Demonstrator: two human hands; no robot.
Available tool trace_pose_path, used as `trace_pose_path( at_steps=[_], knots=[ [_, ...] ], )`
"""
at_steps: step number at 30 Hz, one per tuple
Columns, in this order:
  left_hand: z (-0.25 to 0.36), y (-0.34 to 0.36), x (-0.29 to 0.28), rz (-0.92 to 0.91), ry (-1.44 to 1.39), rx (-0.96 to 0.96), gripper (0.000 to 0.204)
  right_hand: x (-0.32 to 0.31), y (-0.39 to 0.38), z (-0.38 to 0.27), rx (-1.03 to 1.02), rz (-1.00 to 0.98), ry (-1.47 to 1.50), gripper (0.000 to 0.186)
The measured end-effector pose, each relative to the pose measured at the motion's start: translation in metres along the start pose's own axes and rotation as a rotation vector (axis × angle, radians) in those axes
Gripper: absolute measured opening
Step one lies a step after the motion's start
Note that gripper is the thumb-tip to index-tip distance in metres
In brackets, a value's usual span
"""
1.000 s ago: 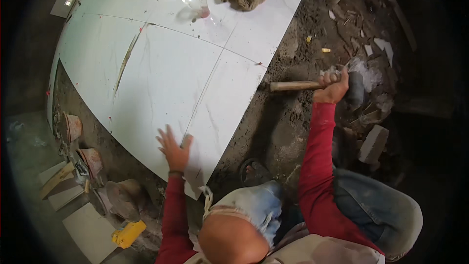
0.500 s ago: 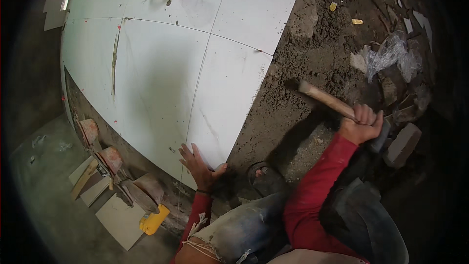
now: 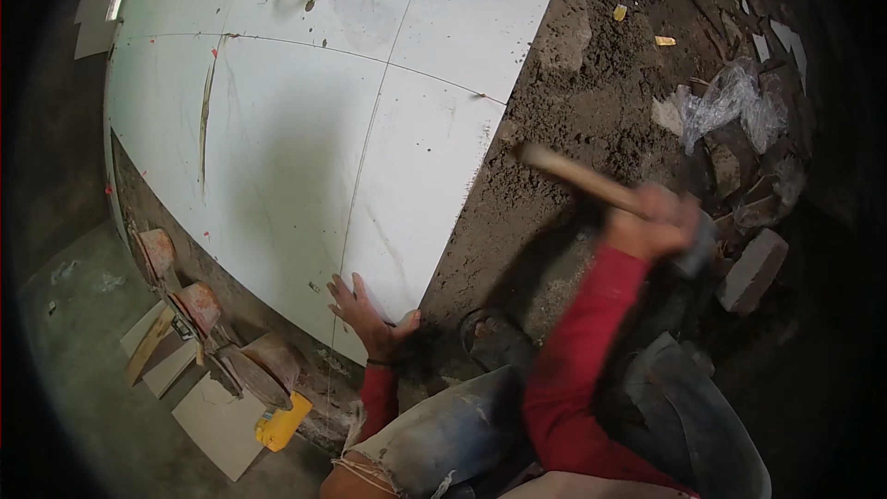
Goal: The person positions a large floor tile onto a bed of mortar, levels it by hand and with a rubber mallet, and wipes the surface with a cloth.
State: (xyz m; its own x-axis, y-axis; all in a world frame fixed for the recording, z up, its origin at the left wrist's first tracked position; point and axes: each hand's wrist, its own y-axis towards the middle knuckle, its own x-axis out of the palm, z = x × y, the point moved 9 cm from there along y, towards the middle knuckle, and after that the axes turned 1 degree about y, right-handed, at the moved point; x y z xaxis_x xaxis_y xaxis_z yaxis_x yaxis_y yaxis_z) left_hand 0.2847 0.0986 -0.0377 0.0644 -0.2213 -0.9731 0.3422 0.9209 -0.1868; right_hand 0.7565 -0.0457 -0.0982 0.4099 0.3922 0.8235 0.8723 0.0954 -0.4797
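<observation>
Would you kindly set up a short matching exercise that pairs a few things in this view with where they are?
Things:
1. left hand
2. right hand
3. clear plastic bag
4. yellow object

Places:
A. on the rubble at the right
B. flat on the near corner of the white tile
C. on the grey floor at the lower left
D. gripping the wooden-handled hammer over the dirt

Pairs: 1-B, 2-D, 3-A, 4-C
</observation>
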Motion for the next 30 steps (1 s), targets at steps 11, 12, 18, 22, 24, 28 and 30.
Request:
trace_pose_path(
  at_steps=[11,12,18,22,24,28,30],
  knots=[
    [-0.005,-0.007,-0.007,0.042,-0.052,-0.024,0.122,0.007,0.008,-0.038,0.024,-0.045,-0.044,0.046],
    [-0.003,-0.005,-0.005,0.041,-0.052,-0.027,0.122,-0.009,0.0,-0.019,-0.056,0.191,-0.028,0.047],
    [-0.008,-0.009,-0.005,0.023,-0.111,-0.054,0.122,0.014,-0.013,0.043,0.007,0.237,-0.265,0.046],
    [-0.005,-0.009,-0.009,0.068,-0.137,-0.037,0.122,-0.007,0.017,-0.018,0.025,0.043,0.073,0.044],
    [0.005,0.0,-0.007,0.074,-0.153,-0.017,0.122,-0.016,0.011,-0.008,-0.122,0.085,-0.078,0.042],
    [0.001,0.004,-0.005,0.078,-0.158,-0.018,0.123,0.015,-0.011,0.048,-0.051,0.221,-0.156,0.044],
    [0.0,-0.007,-0.009,0.089,-0.18,-0.025,0.124,0.025,-0.009,0.031,-0.036,0.245,-0.346,0.044]
  ],
)
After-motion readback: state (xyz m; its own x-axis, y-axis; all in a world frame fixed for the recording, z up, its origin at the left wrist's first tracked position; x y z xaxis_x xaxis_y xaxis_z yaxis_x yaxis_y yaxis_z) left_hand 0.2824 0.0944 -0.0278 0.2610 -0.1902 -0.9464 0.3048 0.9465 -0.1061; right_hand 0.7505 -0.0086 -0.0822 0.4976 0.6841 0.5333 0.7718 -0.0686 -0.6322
